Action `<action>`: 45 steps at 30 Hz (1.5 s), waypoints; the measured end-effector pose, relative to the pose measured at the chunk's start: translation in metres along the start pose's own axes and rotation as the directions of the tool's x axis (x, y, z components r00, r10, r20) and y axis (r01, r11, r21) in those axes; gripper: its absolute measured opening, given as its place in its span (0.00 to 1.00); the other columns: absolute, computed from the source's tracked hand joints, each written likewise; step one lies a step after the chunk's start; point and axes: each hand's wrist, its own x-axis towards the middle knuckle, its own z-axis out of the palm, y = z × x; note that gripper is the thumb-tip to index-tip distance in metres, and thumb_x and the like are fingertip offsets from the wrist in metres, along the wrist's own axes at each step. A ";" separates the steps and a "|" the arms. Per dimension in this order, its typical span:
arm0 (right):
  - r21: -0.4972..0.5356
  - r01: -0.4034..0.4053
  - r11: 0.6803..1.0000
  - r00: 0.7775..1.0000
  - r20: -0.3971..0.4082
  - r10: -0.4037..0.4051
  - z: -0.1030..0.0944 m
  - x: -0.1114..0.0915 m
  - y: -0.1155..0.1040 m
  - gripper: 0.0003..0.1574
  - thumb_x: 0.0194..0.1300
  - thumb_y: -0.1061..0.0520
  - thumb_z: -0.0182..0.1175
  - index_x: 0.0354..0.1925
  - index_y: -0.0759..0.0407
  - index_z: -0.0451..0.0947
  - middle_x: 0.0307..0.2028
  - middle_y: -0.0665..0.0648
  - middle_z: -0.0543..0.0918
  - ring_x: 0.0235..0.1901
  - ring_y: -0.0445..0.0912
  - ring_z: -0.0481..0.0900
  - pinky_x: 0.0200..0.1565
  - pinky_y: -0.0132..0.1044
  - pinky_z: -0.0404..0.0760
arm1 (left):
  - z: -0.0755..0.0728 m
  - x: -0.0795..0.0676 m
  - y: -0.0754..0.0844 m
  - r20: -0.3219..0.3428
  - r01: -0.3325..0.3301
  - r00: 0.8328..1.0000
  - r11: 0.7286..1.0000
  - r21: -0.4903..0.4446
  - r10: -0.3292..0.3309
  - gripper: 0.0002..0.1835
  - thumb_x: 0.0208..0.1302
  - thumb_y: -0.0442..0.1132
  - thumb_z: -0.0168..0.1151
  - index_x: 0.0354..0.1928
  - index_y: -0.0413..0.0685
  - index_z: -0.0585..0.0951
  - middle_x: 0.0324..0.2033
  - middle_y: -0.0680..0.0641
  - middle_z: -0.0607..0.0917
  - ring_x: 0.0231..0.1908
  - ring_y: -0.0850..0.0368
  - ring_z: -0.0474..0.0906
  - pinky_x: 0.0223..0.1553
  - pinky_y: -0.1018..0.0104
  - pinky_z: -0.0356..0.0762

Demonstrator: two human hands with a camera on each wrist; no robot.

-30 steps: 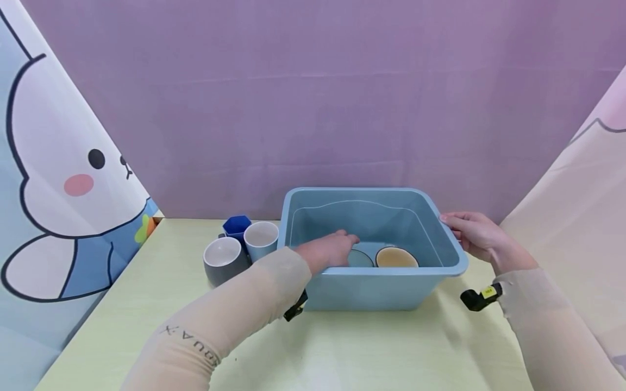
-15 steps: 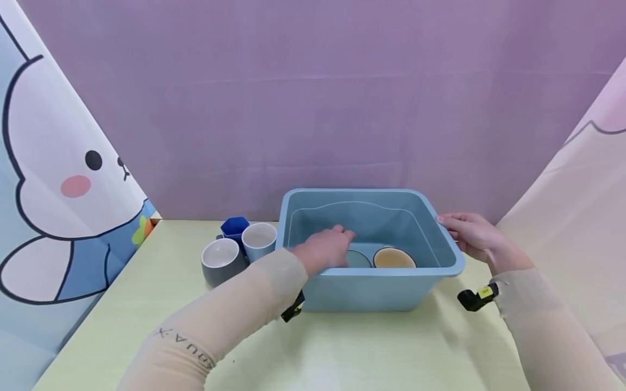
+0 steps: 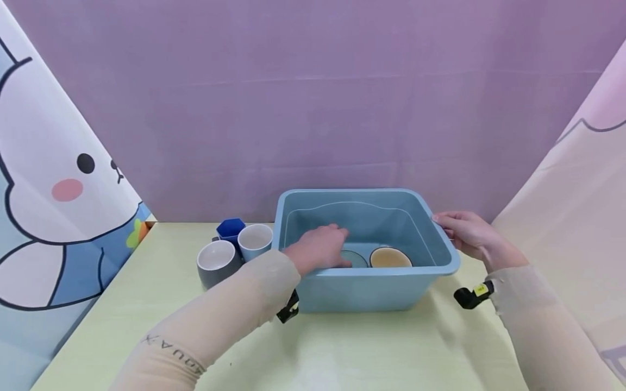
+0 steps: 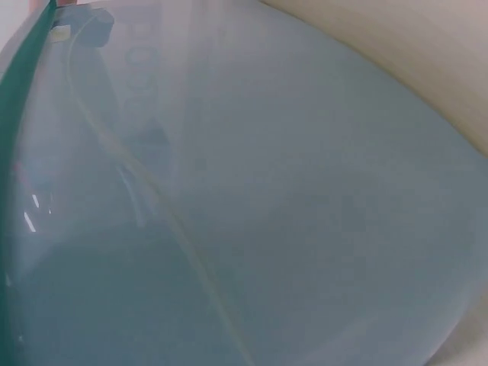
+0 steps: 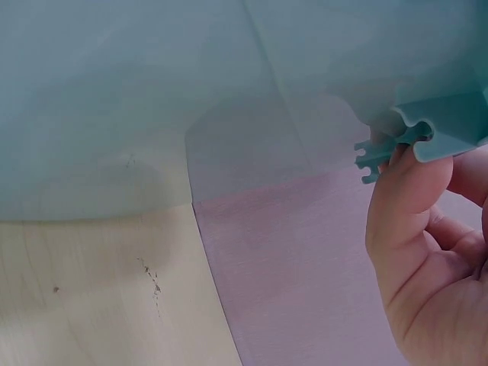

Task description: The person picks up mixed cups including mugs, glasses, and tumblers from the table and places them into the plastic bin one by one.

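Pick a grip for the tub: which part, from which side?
Likely the tub's rim, at both short ends, from outside: it juts out above inward-sloping walls. The right hand pinches one end; the pale blue cup stands close to the other.

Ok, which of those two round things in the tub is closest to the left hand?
The blue-green thing, right beside the left hand. The yellowish thing sits farther right in the tub, with the blue-green one between.
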 end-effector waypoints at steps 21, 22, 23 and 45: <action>0.010 0.006 1.000 1.000 0.010 -0.006 0.001 0.001 0.001 0.11 0.69 0.52 0.54 0.37 0.53 0.82 0.28 0.49 0.84 0.26 0.38 0.80 0.33 0.31 0.83 | -0.016 -0.017 -0.001 0.010 0.007 1.000 0.995 -0.099 -0.007 0.34 0.62 0.54 0.59 0.67 0.49 0.66 0.63 0.49 0.72 0.63 0.54 0.68 0.59 0.57 0.72; 0.010 0.006 1.000 1.000 0.009 -0.006 0.002 0.001 0.001 0.11 0.69 0.52 0.54 0.37 0.53 0.82 0.28 0.49 0.84 0.26 0.38 0.80 0.33 0.31 0.83 | -0.017 -0.018 -0.002 0.009 0.009 1.000 0.994 -0.108 -0.008 0.34 0.62 0.54 0.59 0.67 0.49 0.66 0.63 0.49 0.72 0.63 0.54 0.68 0.59 0.57 0.72; 0.009 0.006 1.000 1.000 0.009 -0.006 0.002 0.001 0.001 0.11 0.69 0.52 0.54 0.37 0.53 0.82 0.28 0.49 0.84 0.26 0.38 0.80 0.33 0.31 0.83 | -0.017 -0.019 -0.002 0.007 0.009 1.000 0.993 -0.117 -0.008 0.34 0.62 0.54 0.59 0.67 0.49 0.66 0.63 0.49 0.72 0.63 0.54 0.68 0.59 0.57 0.72; 0.030 0.016 0.999 1.000 0.014 -0.017 0.002 0.000 0.003 0.12 0.70 0.54 0.53 0.36 0.54 0.83 0.26 0.49 0.83 0.24 0.37 0.78 0.31 0.30 0.83 | -0.017 -0.033 -0.016 -0.054 -0.014 0.999 0.955 -0.295 -0.002 0.37 0.60 0.54 0.61 0.68 0.48 0.64 0.64 0.49 0.72 0.63 0.54 0.69 0.61 0.57 0.70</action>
